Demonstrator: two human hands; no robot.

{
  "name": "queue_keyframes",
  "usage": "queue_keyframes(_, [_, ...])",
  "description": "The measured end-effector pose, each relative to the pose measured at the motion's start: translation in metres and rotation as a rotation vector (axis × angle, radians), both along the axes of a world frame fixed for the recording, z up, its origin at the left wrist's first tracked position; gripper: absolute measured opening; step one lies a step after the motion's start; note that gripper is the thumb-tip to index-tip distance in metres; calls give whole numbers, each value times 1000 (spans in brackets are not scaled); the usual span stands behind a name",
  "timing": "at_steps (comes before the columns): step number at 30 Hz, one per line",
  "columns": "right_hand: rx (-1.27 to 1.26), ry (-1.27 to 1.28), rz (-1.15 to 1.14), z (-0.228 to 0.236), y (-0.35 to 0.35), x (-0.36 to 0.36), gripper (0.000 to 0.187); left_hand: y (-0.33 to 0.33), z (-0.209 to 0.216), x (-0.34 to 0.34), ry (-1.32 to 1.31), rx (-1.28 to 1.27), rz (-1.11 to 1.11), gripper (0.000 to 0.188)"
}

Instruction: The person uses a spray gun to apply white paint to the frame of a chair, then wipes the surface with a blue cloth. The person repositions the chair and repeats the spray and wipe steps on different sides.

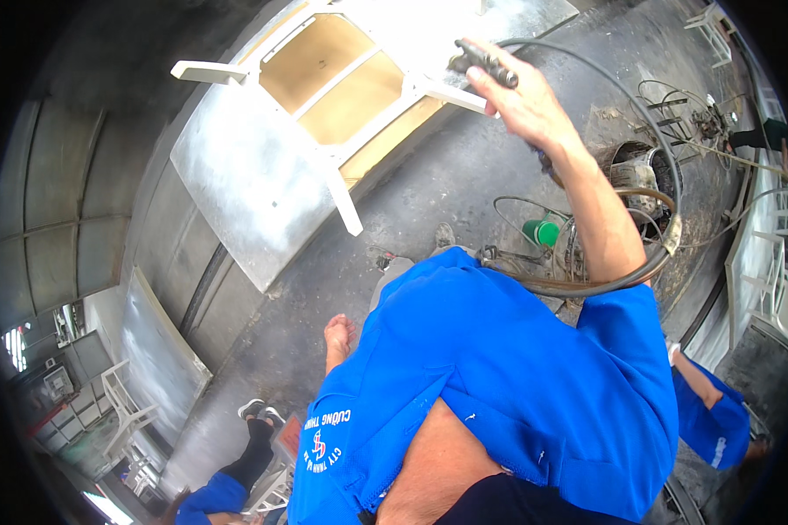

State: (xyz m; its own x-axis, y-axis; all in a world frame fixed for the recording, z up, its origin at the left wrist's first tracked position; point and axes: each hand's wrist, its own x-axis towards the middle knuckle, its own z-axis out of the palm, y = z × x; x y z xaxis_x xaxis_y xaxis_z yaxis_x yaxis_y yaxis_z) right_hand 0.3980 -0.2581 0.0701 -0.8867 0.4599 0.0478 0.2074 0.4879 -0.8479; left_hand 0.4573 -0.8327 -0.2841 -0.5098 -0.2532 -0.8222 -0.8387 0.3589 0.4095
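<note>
My right hand is raised at the upper right, closed around a dark spray gun with a black hose looping down past my forearm. Just beside its fingers ends one leg of a white chair frame, lying legs-up with a tan board set inside; whether they touch I cannot tell. Beneath the frame lies a wide board dusted with white, its far part washed out by glare. Down by my left side hangs my left hand, its fingers curled and nothing visible in them.
A green-topped container and a grimy metal pot stand on the floor right of me, among hoses. Another person in blue is at the right, one more at lower left. White chairs stand behind a whitened board.
</note>
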Motion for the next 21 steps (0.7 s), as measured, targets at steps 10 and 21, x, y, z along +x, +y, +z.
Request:
queue_keyframes(10, [117,98,20,-15,33,11,53,28,12,-30,76,54,-14,41])
queue_keyframes(21, [53,-177,60,-77,21,10,57,10,-16,73,-65,47,83,29])
